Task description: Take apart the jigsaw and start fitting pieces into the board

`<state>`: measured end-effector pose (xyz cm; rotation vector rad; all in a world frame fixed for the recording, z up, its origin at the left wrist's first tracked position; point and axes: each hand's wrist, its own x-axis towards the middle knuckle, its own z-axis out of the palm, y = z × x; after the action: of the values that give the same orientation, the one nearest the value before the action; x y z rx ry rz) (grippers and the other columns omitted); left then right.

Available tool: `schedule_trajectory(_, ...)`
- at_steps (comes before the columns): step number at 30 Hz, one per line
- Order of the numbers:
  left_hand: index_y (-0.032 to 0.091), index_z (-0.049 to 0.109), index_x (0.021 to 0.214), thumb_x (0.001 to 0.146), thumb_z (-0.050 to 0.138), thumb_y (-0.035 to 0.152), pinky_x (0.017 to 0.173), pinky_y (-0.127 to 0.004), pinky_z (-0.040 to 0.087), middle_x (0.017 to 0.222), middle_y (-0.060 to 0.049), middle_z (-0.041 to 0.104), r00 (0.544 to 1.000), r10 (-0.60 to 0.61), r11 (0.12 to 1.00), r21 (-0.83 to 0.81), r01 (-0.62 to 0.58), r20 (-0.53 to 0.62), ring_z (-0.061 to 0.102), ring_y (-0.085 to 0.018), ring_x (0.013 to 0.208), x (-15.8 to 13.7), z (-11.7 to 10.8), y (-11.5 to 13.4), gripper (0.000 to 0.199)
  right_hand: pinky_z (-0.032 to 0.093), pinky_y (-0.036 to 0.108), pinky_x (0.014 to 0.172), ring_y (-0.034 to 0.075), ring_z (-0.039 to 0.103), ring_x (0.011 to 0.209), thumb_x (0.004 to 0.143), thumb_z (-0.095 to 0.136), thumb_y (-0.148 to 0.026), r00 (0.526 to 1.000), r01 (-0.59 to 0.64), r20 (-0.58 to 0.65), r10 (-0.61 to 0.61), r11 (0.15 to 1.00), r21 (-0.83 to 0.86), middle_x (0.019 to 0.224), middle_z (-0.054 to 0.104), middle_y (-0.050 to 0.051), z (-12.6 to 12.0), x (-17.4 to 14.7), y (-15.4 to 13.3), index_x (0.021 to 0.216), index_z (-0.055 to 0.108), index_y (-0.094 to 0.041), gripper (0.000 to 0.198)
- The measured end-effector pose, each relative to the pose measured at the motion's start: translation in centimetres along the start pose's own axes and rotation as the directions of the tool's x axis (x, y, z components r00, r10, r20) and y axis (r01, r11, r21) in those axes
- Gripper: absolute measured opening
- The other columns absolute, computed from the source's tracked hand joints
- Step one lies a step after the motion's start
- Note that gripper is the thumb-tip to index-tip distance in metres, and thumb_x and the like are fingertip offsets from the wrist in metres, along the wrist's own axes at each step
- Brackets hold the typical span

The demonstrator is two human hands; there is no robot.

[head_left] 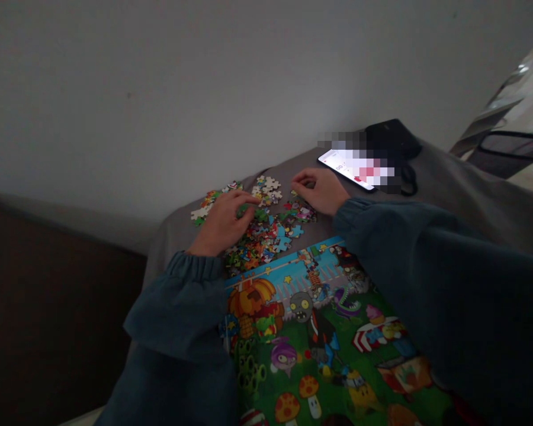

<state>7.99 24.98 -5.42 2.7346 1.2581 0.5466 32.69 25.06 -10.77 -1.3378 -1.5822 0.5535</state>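
A loose heap of jigsaw puzzle pieces lies on a grey cloth, some colour side up and some pale side up. Over the left part of the heap is my left hand, fingers stretched out and thumb apart, touching or just above the pieces. My right hand is at the heap's right edge with thumb and fingers pinched together; what is between them, if anything, cannot be made out. Nearer to me lies a colourful cartoon picture with zombies, mushrooms and a pumpkin. My right sleeve covers part of its right side.
A phone with a lit screen lies beyond my right hand, partly pixelated. Behind it is a black case-like object. The grey cloth meets a pale wall. A dark-rimmed object stands at the far right.
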Motion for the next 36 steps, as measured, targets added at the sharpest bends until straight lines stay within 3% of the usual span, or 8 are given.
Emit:
schedule_trajectory(5,0.023,0.066,0.114,0.092,0.049,0.025,0.109,-0.043,0.040,0.123,-0.008,0.066,0.996,-0.082,0.996,0.021,0.083,-0.019,0.057,-0.023,0.120,-0.1,0.0,0.6,0.028,0.041,0.057,0.096,0.034,0.053,0.118,0.082,0.055,-0.016,0.998,0.039,-0.033,-0.052,0.948,-0.316,0.115,0.070,0.010,0.4,-0.4,0.3,0.105,0.071,-0.021,0.028)
schedule_trajectory(9,0.020,0.061,0.123,0.095,0.051,0.032,0.110,-0.041,0.040,0.128,-0.010,0.062,0.996,-0.089,0.996,0.005,0.089,-0.004,0.055,-0.023,0.124,1.6,0.6,0.8,0.032,0.038,0.054,0.093,0.032,0.054,0.113,0.087,0.050,-0.019,0.998,0.059,0.001,-0.062,0.943,-0.329,0.112,0.070,0.009,0.8,-0.5,-0.1,0.102,0.069,-0.021,0.025)
schedule_trajectory(12,0.018,0.060,0.127,0.095,0.054,0.035,0.110,-0.041,0.040,0.129,-0.012,0.060,0.991,-0.102,0.993,0.072,0.096,0.090,0.053,-0.025,0.125,4.0,1.8,0.4,0.037,0.036,0.051,0.091,0.032,0.052,0.112,0.086,0.049,-0.019,0.997,0.067,-0.001,-0.071,0.940,-0.336,0.111,0.070,0.009,1.0,-0.4,-0.1,0.099,0.069,-0.021,0.024)
schedule_trajectory(17,0.020,0.068,0.120,0.087,0.068,0.042,0.100,-0.042,0.044,0.116,-0.011,0.065,0.977,-0.097,0.988,0.136,0.072,0.188,0.059,-0.028,0.111,6.7,3.4,-0.2,0.039,0.033,0.046,0.087,0.030,0.050,0.110,0.087,0.049,-0.020,0.998,0.059,0.013,-0.058,0.936,-0.347,0.109,0.069,0.009,1.0,-0.3,-0.1,0.096,0.069,-0.021,0.022)
schedule_trajectory(23,0.022,0.075,0.096,0.081,0.075,0.035,0.092,-0.040,0.046,0.102,-0.008,0.069,0.983,-0.117,0.991,0.077,0.107,0.141,0.062,-0.027,0.101,6.4,3.3,-0.4,0.021,0.032,0.045,0.087,0.030,0.048,0.111,0.085,0.048,-0.016,0.996,0.081,0.008,-0.083,0.937,-0.339,0.109,0.068,0.009,0.9,-0.3,-0.2,0.094,0.069,-0.021,0.023)
schedule_trajectory(29,0.019,0.074,0.091,0.084,0.069,0.030,0.086,-0.036,0.048,0.093,-0.006,0.071,0.984,-0.129,0.984,-0.109,0.143,0.122,0.063,-0.022,0.092,5.7,3.0,-0.4,0.015,0.033,0.046,0.091,0.030,0.048,0.113,0.088,0.049,-0.022,0.986,0.163,0.099,-0.137,0.928,-0.334,0.113,0.068,0.008,0.9,-0.4,-0.3,0.103,0.069,-0.022,0.024)
schedule_trajectory(32,0.019,0.072,0.092,0.086,0.064,0.029,0.076,-0.031,0.049,0.086,-0.003,0.073,0.968,-0.187,0.940,-0.256,0.226,0.167,0.063,-0.017,0.079,5.8,1.7,-0.6,0.014,0.034,0.048,0.092,0.031,0.049,0.115,0.092,0.050,-0.030,0.970,0.218,0.177,-0.166,0.915,-0.338,0.118,0.068,0.007,0.9,-0.3,-0.3,0.115,0.067,-0.024,0.030)
schedule_trajectory(36,0.017,0.072,0.090,0.084,0.064,0.032,0.074,-0.029,0.049,0.088,-0.004,0.074,0.954,-0.238,0.906,-0.313,0.285,0.181,0.063,-0.015,0.076,5.7,-0.7,-2.1,0.018,0.037,0.051,0.093,0.031,0.053,0.114,0.094,0.054,-0.039,0.963,0.210,0.237,-0.129,0.910,-0.357,0.122,0.067,0.007,1.0,0.1,-0.2,0.127,0.064,-0.027,0.037)
